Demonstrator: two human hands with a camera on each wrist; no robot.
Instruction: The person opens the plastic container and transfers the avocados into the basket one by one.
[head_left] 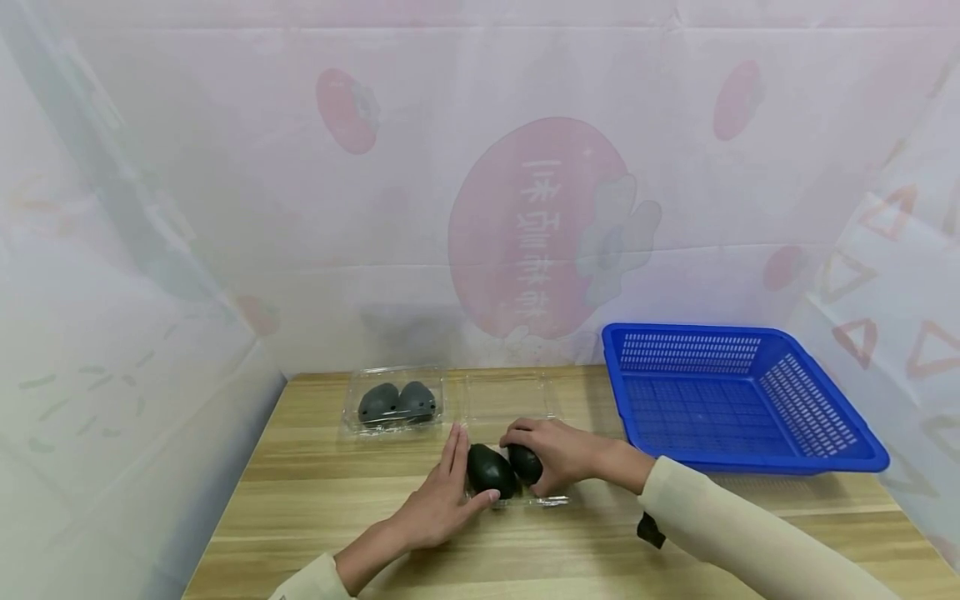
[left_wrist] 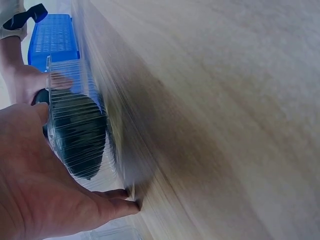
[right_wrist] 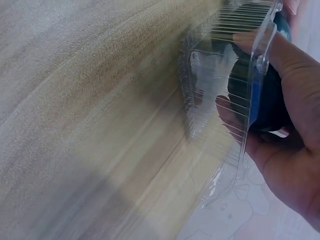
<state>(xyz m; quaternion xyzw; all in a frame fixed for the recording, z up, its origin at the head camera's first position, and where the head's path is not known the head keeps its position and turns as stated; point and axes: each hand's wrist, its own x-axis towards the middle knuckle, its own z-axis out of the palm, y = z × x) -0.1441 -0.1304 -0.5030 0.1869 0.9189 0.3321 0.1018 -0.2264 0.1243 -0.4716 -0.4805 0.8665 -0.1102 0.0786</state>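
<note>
A clear plastic clamshell box lies open on the wooden table, its lid folded back toward the wall. Inside sit two dark green avocados: the left one lies tilted, the right one is partly covered by fingers. My right hand grips the right avocado, fingers and thumb round it within the box, as the right wrist view also shows through the ribbed wall. Along the box's left side my left hand rests with straight fingers, thumb at the near edge; in the left wrist view it touches the box.
Back left stands a closed clear box with two avocados in it. A blue perforated basket occupies the right rear of the table. White printed sheets wall the back and both sides. A small black object shows under the right sleeve.
</note>
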